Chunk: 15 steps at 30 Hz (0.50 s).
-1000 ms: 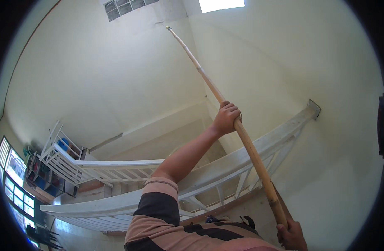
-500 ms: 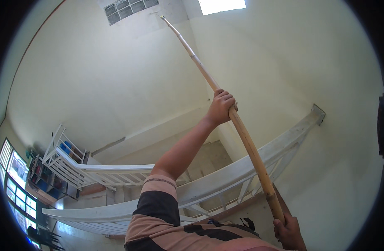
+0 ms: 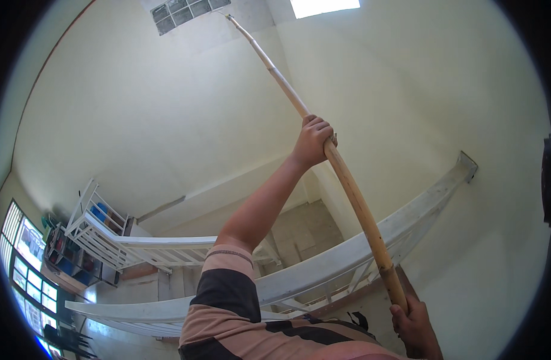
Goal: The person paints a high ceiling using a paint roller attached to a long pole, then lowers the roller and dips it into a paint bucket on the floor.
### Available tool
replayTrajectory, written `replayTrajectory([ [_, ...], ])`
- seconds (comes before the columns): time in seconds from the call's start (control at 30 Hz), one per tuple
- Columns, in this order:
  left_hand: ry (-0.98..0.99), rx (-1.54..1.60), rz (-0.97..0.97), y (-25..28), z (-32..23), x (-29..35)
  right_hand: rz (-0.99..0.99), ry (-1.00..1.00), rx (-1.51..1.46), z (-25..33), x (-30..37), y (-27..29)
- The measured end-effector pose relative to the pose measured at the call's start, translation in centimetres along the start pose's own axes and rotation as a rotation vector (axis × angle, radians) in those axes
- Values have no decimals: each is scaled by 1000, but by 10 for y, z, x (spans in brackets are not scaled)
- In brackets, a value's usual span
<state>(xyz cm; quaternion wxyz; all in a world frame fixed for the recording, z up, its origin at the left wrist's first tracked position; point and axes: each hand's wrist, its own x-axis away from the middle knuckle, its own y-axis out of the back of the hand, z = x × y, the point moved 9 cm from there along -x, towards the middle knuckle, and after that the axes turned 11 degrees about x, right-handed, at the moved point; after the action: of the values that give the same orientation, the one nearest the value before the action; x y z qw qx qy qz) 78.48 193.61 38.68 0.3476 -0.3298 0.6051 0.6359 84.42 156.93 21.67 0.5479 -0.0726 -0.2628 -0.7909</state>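
Observation:
A long bamboo pole (image 3: 361, 207) slants up and away across the view, its thin far tip near the high wall by a block vent (image 3: 182, 13). My left hand (image 3: 314, 141), arm stretched out, is wrapped round the pole about midway along its visible length. Close to my body at the lower right, my right hand (image 3: 415, 327) grips the thick butt end. Whether the tip touches the wall I cannot tell.
A white railing (image 3: 323, 255) curves across in front of me, beneath the pole. Beyond it are a lower stair railing (image 3: 167, 241) and a landing (image 3: 305, 231). A shelf with things on it (image 3: 77, 261) and windows (image 3: 32, 282) lie at the lower left. A bright opening (image 3: 325, 6) is high up.
The pole has been pushed a little up and forward, its tip now nearer the block vent. My left hand has risen slightly with it; both hands keep their grip.

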Motion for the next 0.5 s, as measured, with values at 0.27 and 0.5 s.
replayTrajectory([
  [0.27, -71, 17, -94, -1, -5, 3, -17, -11, 17, -4, -3, 0],
  [0.5, -16, 70, -80, -7, -17, 21, 19, -37, 47, -8, 18, -1],
])
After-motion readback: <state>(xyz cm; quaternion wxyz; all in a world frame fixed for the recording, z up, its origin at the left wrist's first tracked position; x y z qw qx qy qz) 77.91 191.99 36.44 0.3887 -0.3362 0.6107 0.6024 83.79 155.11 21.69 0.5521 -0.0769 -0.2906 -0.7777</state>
